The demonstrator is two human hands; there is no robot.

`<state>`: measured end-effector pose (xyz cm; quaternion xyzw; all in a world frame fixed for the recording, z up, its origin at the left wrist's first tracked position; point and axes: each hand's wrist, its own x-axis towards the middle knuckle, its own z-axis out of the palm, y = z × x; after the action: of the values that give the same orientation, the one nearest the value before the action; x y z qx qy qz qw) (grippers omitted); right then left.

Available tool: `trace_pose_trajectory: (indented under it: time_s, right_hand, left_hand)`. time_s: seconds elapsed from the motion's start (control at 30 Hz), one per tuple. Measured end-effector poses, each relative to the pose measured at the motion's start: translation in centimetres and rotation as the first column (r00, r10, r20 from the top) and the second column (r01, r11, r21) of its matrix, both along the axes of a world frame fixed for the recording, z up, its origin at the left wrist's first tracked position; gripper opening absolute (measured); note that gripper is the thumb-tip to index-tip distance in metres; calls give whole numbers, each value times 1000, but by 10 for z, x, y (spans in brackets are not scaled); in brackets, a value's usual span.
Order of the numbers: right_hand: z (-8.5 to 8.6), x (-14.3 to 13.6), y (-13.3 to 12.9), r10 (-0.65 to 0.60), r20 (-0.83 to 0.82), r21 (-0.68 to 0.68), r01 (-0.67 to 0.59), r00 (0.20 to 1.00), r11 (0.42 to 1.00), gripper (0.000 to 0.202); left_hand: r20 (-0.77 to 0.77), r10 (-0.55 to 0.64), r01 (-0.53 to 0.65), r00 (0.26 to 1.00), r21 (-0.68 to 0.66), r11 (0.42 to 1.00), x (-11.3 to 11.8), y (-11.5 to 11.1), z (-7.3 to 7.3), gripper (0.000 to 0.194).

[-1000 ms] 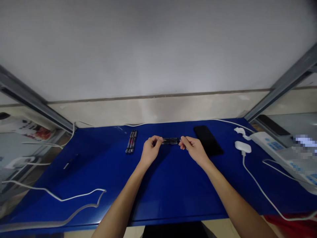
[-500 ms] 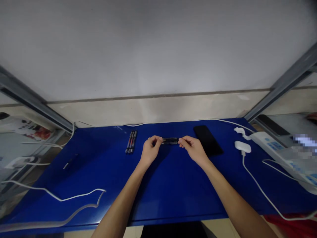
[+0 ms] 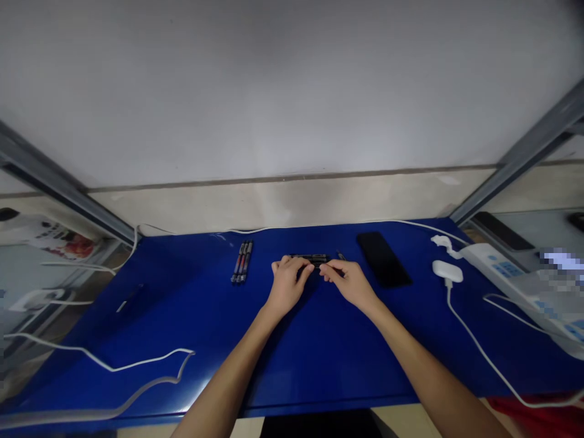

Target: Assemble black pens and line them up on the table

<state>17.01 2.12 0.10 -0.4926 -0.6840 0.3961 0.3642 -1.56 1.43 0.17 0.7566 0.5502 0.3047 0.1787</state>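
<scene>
My left hand [image 3: 289, 285] and my right hand [image 3: 349, 281] meet over the middle of the blue table, fingertips closed a small gap apart. A thin dark pen [image 3: 316, 265] spans that gap, pinched at both sides; most of it is hidden by the fingers. Just behind the fingers, dark pens [image 3: 311, 257] lie crosswise, partly covered. The end of another dark object, like a pen [image 3: 340, 254], shows past my right knuckles. To the left, three dark pens [image 3: 241, 261] lie side by side, pointing away from me.
A black phone [image 3: 384, 258] lies right of my hands. Farther right are a white earbud case [image 3: 447, 270] on a cable and a white power strip [image 3: 511, 274]. A dark slim object [image 3: 131, 298] and a white cable [image 3: 137, 363] lie on the blue table [image 3: 191, 316] at left.
Both hands have come slightly nearer me and closer together, off the ends of the crosswise pens. A thin pen now sits between the fingertips, and a dark end shows behind the right hand.
</scene>
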Motion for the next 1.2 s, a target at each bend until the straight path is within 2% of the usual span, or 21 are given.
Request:
trace_pose_trajectory:
  time_s: [0.1, 0.17, 0.27, 0.33, 0.47, 0.53, 0.57, 0.63, 0.7, 0.77, 0.83, 0.93, 1.2]
  right_hand:
    - [5, 6, 4, -64, 19, 30, 64, 998, 998, 38]
    - [7, 14, 8, -175, 51, 87, 171, 983, 982, 38]
    - [2, 27, 14, -376, 189, 274, 319, 907, 907, 33]
    - [-6, 33, 17, -446, 321, 384, 315, 836, 868, 29]
    - [-21, 36, 16, -491, 537, 462, 247, 686, 852, 27]
    - [-23, 34, 16, -496, 554, 469, 241, 668, 850, 19]
    - [-22, 33, 16, -495, 531, 458, 259, 688, 851, 18]
    - [-16, 31, 16, -473, 415, 392, 317, 777, 864, 16]
    - [-8, 28, 16, -410, 228, 254, 353, 883, 901, 16]
    - [0, 25, 15, -314, 25, 90, 310, 949, 946, 20]
    - [6, 22, 13, -251, -134, -26, 249, 959, 968, 23]
    - [8, 21, 12, -237, -253, -106, 217, 938, 971, 26]
    - [5, 19, 12, -217, -327, -148, 177, 920, 973, 26]
  left_hand:
    - [40, 26, -26, 999, -14, 1000, -2, 3, 0, 26]
    - [58, 63, -61, 996, -22, 998, -4, 5, -1, 26]
    - [59, 120, -118, 991, -35, 992, -7, 7, -1, 26]
    - [49, 149, -147, 988, -41, 988, -8, 8, -1, 26]
    - [41, 166, -164, 985, -32, 986, -9, 8, -1, 25]
    - [48, 160, -158, 986, -26, 987, -8, 8, -1, 24]
    - [49, 157, -156, 986, -25, 988, -8, 8, -1, 24]
    - [47, 153, -152, 987, -26, 988, -8, 8, -2, 24]
    - [40, 156, -154, 987, -29, 988, -8, 8, -2, 24]
    - [32, 161, -160, 986, -34, 987, -9, 8, -2, 25]
    - [29, 164, -163, 986, -35, 986, -9, 8, -2, 24]
    - [34, 163, -162, 986, -28, 986, -9, 8, -2, 23]
    - [33, 157, -156, 987, -34, 987, -6, 7, 0, 25]
